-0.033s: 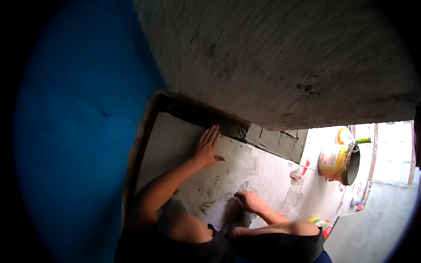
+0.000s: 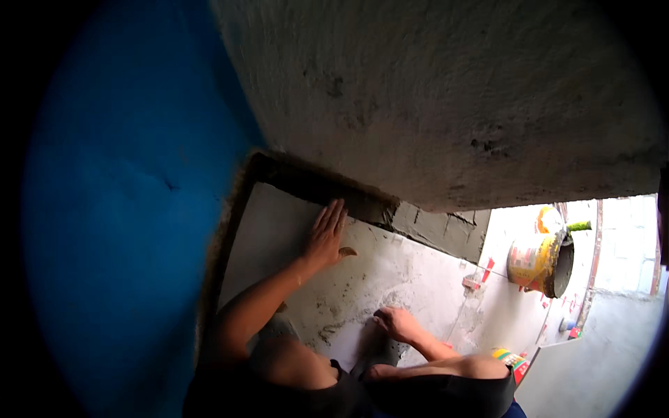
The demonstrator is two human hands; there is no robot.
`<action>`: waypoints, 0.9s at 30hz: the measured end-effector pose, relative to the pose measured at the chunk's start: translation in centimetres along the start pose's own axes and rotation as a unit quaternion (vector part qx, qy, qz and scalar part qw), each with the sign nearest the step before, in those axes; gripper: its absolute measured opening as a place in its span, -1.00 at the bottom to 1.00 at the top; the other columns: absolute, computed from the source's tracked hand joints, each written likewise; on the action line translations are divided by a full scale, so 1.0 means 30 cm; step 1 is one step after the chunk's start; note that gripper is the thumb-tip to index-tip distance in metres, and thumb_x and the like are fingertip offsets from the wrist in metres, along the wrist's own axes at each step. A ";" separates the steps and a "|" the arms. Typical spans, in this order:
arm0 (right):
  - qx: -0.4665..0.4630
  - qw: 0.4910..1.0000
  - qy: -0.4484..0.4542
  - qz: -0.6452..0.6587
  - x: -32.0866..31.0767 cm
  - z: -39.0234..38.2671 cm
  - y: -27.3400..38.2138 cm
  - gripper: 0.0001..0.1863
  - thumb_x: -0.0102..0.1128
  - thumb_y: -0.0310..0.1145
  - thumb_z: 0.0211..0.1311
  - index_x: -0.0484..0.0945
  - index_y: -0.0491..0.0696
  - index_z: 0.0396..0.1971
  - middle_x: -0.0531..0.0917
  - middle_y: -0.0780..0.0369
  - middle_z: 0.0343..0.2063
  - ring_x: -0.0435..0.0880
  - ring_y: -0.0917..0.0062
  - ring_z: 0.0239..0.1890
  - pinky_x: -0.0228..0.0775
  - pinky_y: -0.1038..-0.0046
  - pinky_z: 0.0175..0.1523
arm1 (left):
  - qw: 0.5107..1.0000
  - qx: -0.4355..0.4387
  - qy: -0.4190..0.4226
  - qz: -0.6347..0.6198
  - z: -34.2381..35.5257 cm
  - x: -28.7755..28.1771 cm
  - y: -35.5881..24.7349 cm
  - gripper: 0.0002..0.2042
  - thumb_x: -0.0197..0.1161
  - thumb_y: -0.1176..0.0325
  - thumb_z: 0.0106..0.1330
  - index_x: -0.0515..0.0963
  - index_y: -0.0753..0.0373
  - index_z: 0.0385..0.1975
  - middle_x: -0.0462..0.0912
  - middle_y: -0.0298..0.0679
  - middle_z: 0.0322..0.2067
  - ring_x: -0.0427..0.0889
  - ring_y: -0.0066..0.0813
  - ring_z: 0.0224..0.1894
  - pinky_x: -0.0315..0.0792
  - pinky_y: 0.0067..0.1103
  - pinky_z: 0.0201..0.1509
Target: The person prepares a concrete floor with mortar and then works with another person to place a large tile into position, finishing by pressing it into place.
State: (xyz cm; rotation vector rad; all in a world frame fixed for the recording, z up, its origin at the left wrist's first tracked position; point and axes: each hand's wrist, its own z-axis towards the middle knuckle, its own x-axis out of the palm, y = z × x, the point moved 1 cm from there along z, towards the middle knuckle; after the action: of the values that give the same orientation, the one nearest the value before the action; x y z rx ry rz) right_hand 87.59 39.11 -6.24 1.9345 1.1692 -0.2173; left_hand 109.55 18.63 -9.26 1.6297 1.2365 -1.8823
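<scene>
The left hand (image 2: 326, 237) lies spread flat on the pale floor tile (image 2: 279, 237); the right hand (image 2: 394, 322) rests loosely curled on its mortar-smeared near part. Even, steady pressure from both palms would likely seat it level.

A large pale square floor tile (image 2: 279, 237) lies in the corner, with a blue-painted wall (image 2: 118, 209) to its left and a rough grey rendered wall (image 2: 432, 97) behind it. The left hand (image 2: 326, 237) rests flat on the tile's far part; the right hand (image 2: 394, 322) rests on its near edge. To the right, on further laid pale tiles (image 2: 502, 306), a round mortar-smeared bucket (image 2: 540, 259) stands, with small red tile-levelling clips (image 2: 486, 269) between bucket and hands.
</scene>
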 end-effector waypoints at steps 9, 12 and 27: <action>-0.017 1.000 0.018 -0.007 -0.002 0.025 0.025 -0.75 0.13 -0.18 0.20 0.56 -0.07 -0.36 0.58 0.00 -0.42 0.55 0.04 -0.30 0.41 0.19 -0.23 | 0.916 -0.186 -0.349 0.069 0.089 -0.554 0.043 -0.28 0.09 0.53 0.08 -0.09 0.65 0.22 -0.31 0.45 0.27 -0.33 0.40 0.35 -0.31 0.12 0.34; -0.028 0.999 0.031 -0.020 -0.016 0.041 0.045 -0.76 0.13 -0.19 0.20 0.57 -0.07 -0.36 0.59 0.01 -0.42 0.56 0.05 -0.31 0.42 0.20 -0.24 | 0.916 -0.180 -0.347 0.088 0.175 -0.563 0.056 -0.26 0.14 0.54 0.05 -0.08 0.64 0.22 -0.30 0.47 0.26 -0.30 0.40 0.35 -0.32 0.14 0.34; -0.083 0.995 0.015 -0.047 0.068 0.059 -0.078 -0.62 0.05 0.00 0.21 0.58 -0.03 -0.27 0.63 0.02 -0.39 0.58 0.03 -0.31 0.42 0.11 -0.25 | 0.538 0.254 -0.374 -0.711 -0.019 -0.903 -0.175 -0.19 -0.09 0.03 0.35 -0.44 0.23 0.37 -0.41 0.01 0.40 -0.24 -0.14 0.45 -0.30 -0.39 0.47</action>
State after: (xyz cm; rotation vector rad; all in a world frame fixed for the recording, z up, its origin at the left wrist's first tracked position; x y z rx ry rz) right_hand 87.30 39.61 -9.78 1.7448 1.2590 -0.1369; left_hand 113.32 14.80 17.82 -0.8494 1.7003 -3.3798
